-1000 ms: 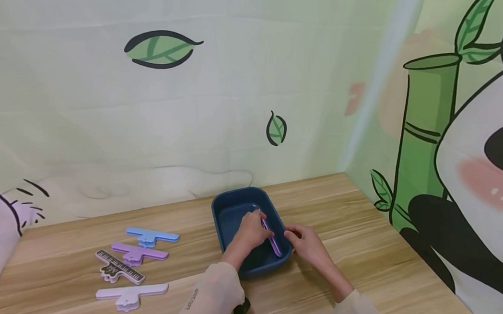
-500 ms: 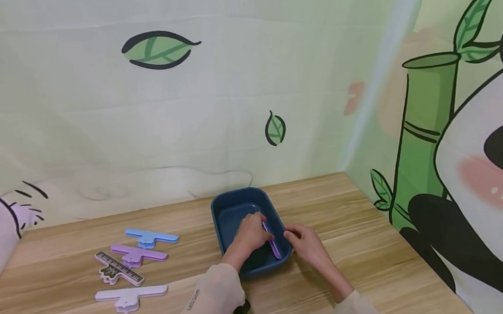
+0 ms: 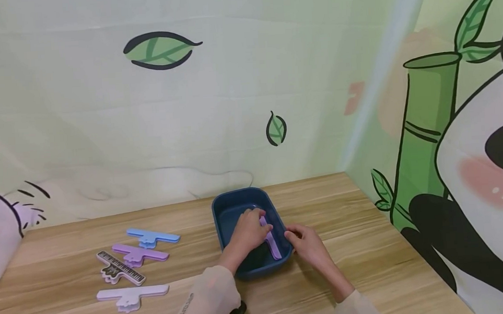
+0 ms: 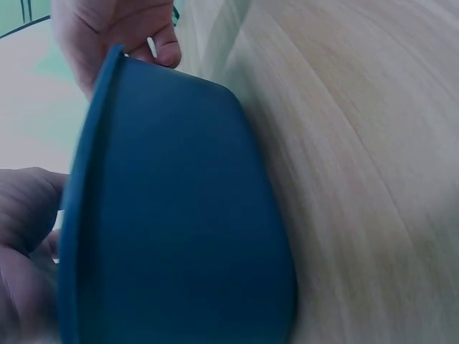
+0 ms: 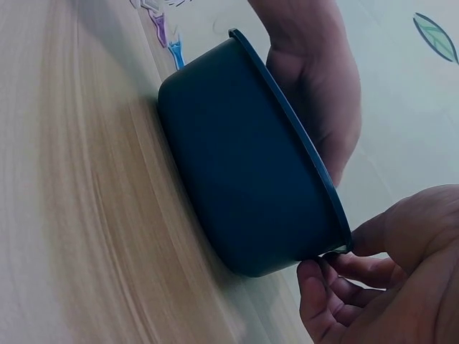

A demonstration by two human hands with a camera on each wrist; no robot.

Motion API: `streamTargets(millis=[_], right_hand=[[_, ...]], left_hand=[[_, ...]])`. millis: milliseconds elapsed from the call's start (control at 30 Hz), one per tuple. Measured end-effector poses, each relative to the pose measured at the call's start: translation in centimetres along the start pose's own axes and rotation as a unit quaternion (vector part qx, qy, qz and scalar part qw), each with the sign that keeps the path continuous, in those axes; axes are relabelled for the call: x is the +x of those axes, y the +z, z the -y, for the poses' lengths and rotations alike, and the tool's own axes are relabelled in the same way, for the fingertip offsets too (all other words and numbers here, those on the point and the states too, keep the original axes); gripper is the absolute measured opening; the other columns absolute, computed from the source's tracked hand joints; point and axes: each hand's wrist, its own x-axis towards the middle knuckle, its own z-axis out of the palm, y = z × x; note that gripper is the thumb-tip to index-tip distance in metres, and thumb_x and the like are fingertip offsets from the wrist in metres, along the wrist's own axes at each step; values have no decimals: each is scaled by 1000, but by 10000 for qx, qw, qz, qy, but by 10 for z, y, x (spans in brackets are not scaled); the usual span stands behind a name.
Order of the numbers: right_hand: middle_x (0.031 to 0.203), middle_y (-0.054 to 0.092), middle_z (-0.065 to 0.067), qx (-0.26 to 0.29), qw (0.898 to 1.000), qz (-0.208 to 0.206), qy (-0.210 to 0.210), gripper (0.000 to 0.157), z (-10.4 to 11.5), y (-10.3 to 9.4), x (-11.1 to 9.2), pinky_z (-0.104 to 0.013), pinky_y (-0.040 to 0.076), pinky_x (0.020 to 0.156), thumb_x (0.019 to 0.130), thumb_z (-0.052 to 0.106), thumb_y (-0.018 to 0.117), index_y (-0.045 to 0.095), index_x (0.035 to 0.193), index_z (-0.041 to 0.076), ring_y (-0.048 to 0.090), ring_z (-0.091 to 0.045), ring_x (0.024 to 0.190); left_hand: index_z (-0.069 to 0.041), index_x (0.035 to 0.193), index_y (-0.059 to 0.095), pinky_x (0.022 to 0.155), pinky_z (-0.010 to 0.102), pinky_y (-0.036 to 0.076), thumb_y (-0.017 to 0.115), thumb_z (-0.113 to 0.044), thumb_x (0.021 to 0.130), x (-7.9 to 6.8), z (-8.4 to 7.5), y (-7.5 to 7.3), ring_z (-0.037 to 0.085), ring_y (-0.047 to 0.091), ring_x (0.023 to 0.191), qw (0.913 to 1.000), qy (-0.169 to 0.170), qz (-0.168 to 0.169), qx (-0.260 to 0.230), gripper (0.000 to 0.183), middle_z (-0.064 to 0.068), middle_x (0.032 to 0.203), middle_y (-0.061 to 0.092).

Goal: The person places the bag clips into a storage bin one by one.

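Inside a dark blue plastic bin [image 3: 227, 216], my left hand [image 3: 249, 231] holds a purple clip [image 3: 273, 246] with a long straight bar. The bar lies along the bin's right side; the hand covers the clip's grip part. Thumb and fingers bend over it, and in the left wrist view the bin wall [image 4: 179, 201] hides most of the left hand [image 4: 25, 236]. My right hand [image 3: 306, 242] pinches the bin's right rim. The right wrist view shows the thumb of that right hand [image 5: 401, 265] above the rim and curled fingers under it.
Left of the bin on the wooden table [image 3: 188, 257] lie a blue clip [image 3: 152, 236], another purple clip [image 3: 139, 254], a black-and-white patterned clip [image 3: 120, 268] and a pale lilac clip [image 3: 132, 295]. A printed curtain wall [image 3: 80, 114] stands behind.
In the bin, the purple clip has turned so that more of its bar's broad face shows. My left hand has shifted slightly with it; the right hand keeps its place on the rim.
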Motion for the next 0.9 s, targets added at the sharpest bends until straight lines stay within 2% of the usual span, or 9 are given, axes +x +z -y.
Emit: streamTargets(millis=[233, 400, 533, 700, 900], right_hand=[[99, 71, -21, 6, 10000, -28, -63, 22, -2, 0, 0, -37, 56, 59, 100, 0, 61, 69, 117, -12, 58, -16, 69], [98, 70, -21, 26, 10000, -59, -47, 23, -1, 1, 1, -38, 56, 59, 100, 0, 61, 69, 118, -13, 58, -15, 68], [98, 70, -21, 26, 10000, -51, -20, 24, -1, 1, 1, -39, 57, 60, 100, -1, 61, 68, 118, -14, 57, -15, 69], [99, 71, -20, -40, 10000, -74, 5, 23, 1, 1, 1, -40, 57, 60, 100, -1, 61, 69, 118, -13, 58, -15, 69], [98, 71, -18, -105, 9999, -70, 99, 24, 4, 1, -1, -36, 56, 60, 100, 0, 61, 69, 119, -13, 58, -16, 70]], left_hand=[[-1, 133, 65, 103, 48, 51, 71, -20, 100, -8, -1, -14, 31, 62, 113, 9986, 258, -218, -408, 38, 18, 126, 65], [-2, 132, 65, 99, 43, 54, 70, -19, 100, -16, 0, -26, 27, 63, 109, 9963, 494, -480, -522, 36, 15, 122, 66], [-2, 131, 67, 98, 42, 55, 70, -19, 100, -22, 4, -36, 25, 63, 109, 9940, 538, -716, -634, 35, 13, 120, 67], [1, 127, 67, 95, 43, 55, 72, -14, 98, -33, 11, -49, 28, 64, 107, 9897, 741, -997, -709, 33, 15, 120, 68], [3, 127, 67, 95, 47, 55, 73, -9, 97, -46, 24, -65, 30, 63, 107, 9859, 748, -1187, -910, 32, 17, 120, 68]])
